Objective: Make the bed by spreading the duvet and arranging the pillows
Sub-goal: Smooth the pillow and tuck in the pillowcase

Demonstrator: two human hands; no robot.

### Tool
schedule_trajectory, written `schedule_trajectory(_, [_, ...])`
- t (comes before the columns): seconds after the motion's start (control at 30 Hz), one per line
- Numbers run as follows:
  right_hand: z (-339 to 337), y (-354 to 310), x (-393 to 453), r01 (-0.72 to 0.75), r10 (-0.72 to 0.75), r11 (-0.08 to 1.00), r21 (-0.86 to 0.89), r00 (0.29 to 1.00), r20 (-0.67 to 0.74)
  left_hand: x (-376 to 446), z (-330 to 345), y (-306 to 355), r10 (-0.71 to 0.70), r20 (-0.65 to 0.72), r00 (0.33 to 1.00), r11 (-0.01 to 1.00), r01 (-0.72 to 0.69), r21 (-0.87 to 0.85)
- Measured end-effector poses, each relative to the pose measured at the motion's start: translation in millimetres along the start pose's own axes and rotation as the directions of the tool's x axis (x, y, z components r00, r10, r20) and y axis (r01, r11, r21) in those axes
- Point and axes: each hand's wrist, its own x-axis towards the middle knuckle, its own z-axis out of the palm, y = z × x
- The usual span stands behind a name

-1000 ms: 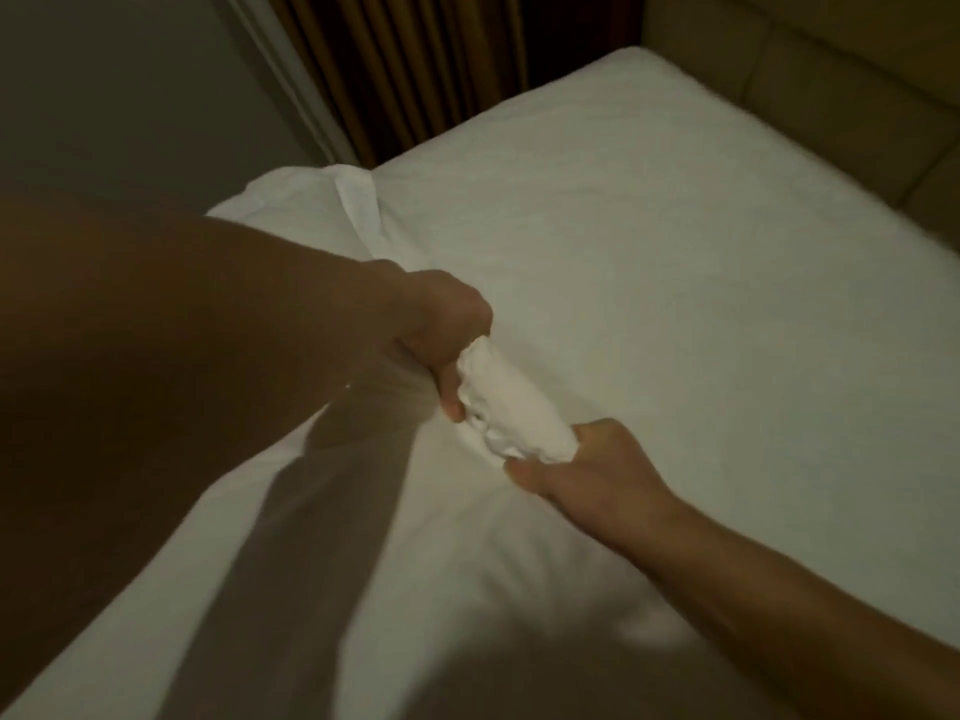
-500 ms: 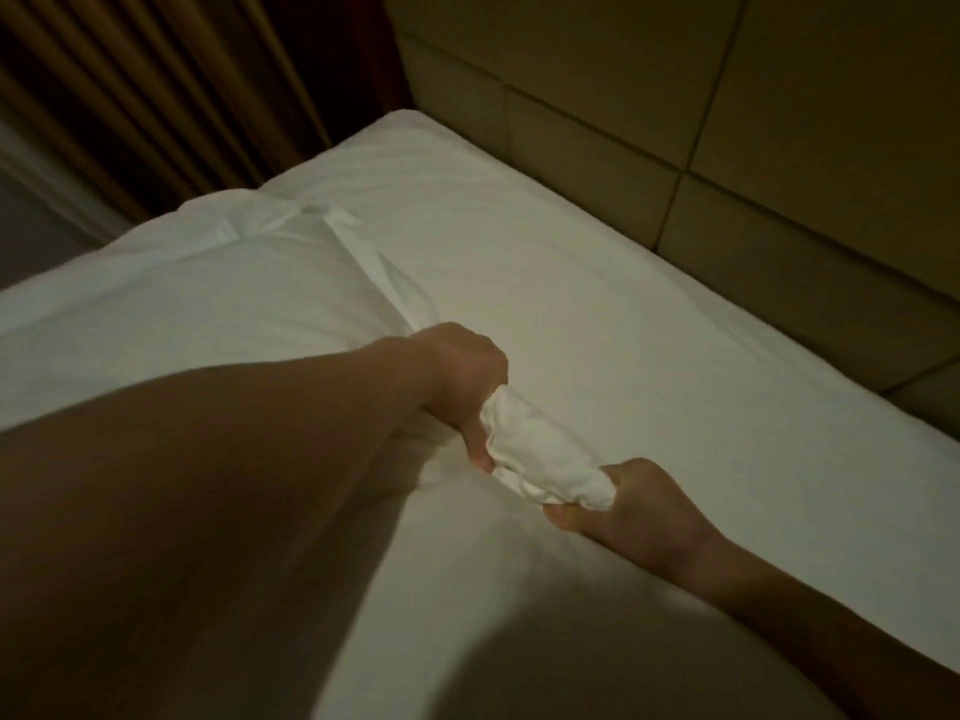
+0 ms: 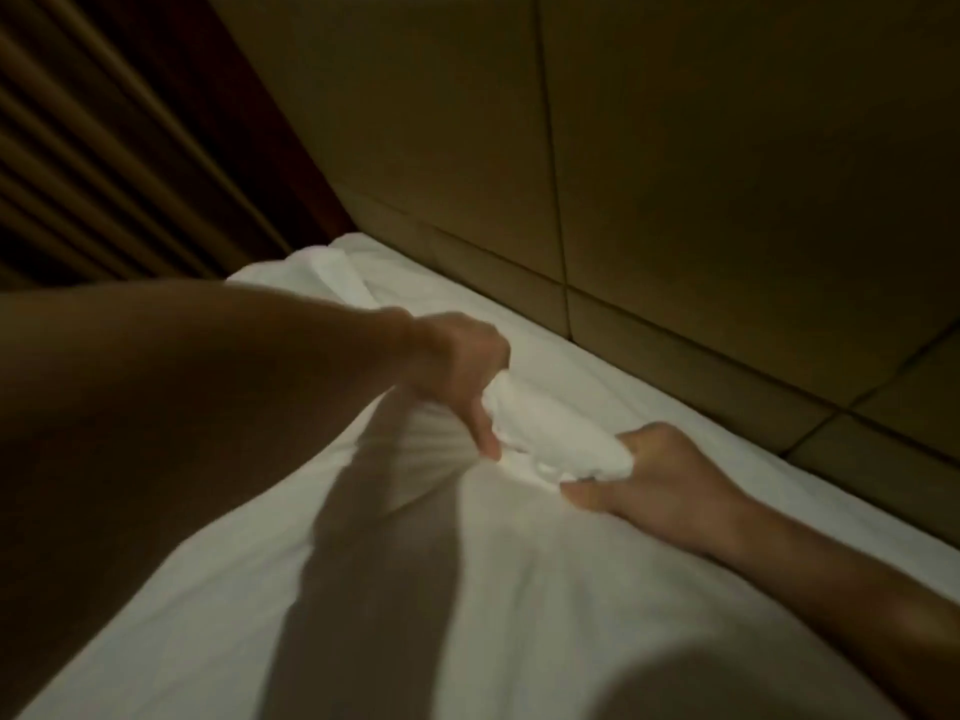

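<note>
A white duvet (image 3: 395,589) lies over the bed and fills the lower half of the view. Its edge is bunched into a thick roll (image 3: 545,433) between my two hands. My left hand (image 3: 457,371) grips the roll's upper left end, fingers curled over it. My right hand (image 3: 654,480) grips the lower right end, fingers wrapped around the fabric. Beyond the hands a strip of white sheet (image 3: 597,366) runs along the headboard. A folded corner of the duvet (image 3: 332,272) lies at the far end. No pillows are in view.
A padded tan headboard (image 3: 675,200) rises right behind the bed on the right. Dark pleated curtains (image 3: 104,148) hang at the far left. The room is dim and shadows of my arms fall across the duvet.
The view has swung up and right toward the headboard. Both hands have kept their grip on the bunched edge and carried it closer to the headboard.
</note>
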Motion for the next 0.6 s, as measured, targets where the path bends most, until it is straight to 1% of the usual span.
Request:
schedule_trajectory(0.07, [-51,-12,13,0.029,-0.030,1.000,-0.011,0.997,-0.069,25,-36,3,-0.017,-0.144,0.989,1.000,0.018,0.005])
schedule_trajectory(0.13, [-94,-20,28,0.064,-0.068,0.997,-0.039,0.991,-0.117,53,-56,6,-0.071,-0.304,0.950,0.997,0.071,-0.009])
schedule_trajectory(0.17, [-108,-19,36,0.065,-0.076,0.994,-0.086,0.989,-0.126,64,-61,9,-0.088,-0.362,0.928,0.996,0.089,-0.014])
schedule_trajectory(0.2, [-116,-14,46,0.064,-0.084,0.986,-0.152,0.988,-0.127,75,-64,11,-0.070,-0.397,0.915,0.997,0.073,-0.010])
schedule_trajectory(0.27, [-114,7,64,0.053,-0.088,0.960,-0.275,0.989,-0.117,93,-64,14,0.023,-0.417,0.909,0.999,-0.009,0.037])
schedule_trajectory(0.33, [-102,28,82,0.026,-0.064,0.944,-0.329,0.992,-0.106,106,-54,15,0.087,-0.451,0.888,0.995,-0.059,0.076])
schedule_trajectory(0.37, [-98,37,88,0.031,-0.072,0.941,-0.337,0.991,-0.109,113,-46,14,0.108,-0.487,0.867,0.993,-0.073,0.091])
schedule_trajectory(0.43, [-93,45,95,0.050,-0.099,0.934,-0.354,0.987,-0.123,119,-34,13,0.128,-0.554,0.823,0.991,-0.081,0.108])
schedule_trajectory(0.5, [-92,46,97,0.035,-0.093,0.921,-0.388,0.987,-0.131,121,-31,13,0.123,-0.573,0.810,0.991,-0.074,0.109])
schedule_trajectory(0.6, [-97,31,85,-0.060,0.012,0.840,-0.539,0.996,-0.092,113,-33,12,0.103,-0.591,0.800,0.995,-0.091,0.050])
